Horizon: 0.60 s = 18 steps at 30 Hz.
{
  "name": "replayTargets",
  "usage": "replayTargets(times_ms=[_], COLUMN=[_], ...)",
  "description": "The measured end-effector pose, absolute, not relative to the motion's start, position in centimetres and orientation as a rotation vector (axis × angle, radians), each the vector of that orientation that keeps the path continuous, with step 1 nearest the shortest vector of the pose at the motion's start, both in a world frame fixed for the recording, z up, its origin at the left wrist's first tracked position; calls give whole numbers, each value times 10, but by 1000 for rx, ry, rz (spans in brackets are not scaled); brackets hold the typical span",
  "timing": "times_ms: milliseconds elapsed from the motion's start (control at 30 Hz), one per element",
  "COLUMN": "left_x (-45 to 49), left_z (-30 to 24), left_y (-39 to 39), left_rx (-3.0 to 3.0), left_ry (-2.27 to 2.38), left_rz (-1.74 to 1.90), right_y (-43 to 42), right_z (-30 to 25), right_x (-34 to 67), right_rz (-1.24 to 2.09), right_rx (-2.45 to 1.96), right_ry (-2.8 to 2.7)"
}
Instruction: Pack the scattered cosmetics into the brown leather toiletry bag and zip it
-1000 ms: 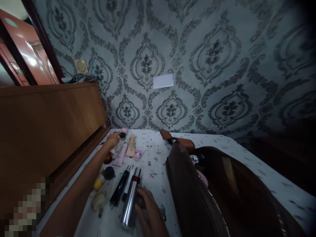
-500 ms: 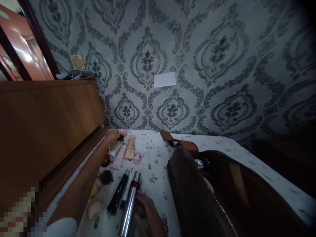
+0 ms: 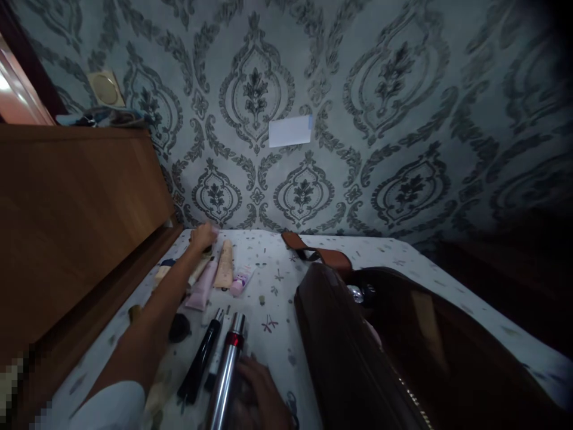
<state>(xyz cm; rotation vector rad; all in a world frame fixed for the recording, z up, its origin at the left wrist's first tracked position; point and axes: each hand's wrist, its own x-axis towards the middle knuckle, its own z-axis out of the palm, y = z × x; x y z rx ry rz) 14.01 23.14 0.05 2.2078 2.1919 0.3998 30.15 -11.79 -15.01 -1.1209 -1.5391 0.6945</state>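
Closest to you, your right hand [image 3: 264, 391] is partly curled along the right side of the silver cylinder [image 3: 227, 373], whose long axis points away from you; whether it grips is unclear. The black tube [image 3: 201, 361] lies just left. Farther off, past the pink tube [image 3: 203, 285], your left hand [image 3: 203, 236] bends at a blurred pinkish item [image 3: 215, 230], its hold uncertain.

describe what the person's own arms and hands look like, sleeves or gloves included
The left arm has a plain, whitish sleeve and is bare from there to the left hand. Neither that nor the right hand wears a glove. Any rings are too blurred to tell, and no right sleeve is in view.
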Motion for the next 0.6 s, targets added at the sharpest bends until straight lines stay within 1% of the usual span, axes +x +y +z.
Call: replayTargets(times_ms=[133, 233, 333, 433, 533, 600], left_x=[126, 114, 106, 106, 110, 110], left_z=[28, 38, 32, 15, 1, -3], left_y=[206, 160, 100, 46, 13, 6], left_rx=[2315, 2407, 2479, 2540, 2593, 2607], left_ry=[1949, 1683, 1467, 1391, 1381, 1329], left_rz=[484, 471, 415, 386, 398, 377], right_y=[-124, -127, -128, -127, -125, -124], right_z=[-135, -123, -114, -109, -108, -109], right_x=[305, 311, 318, 323, 324, 322], right_rz=[752, 786, 819, 836, 828, 825], right_rx=[-1072, -1064, -1073, -1066, -1041, -1024], right_ry=[-1540, -1552, -1644, -1722, -1745, -1741])
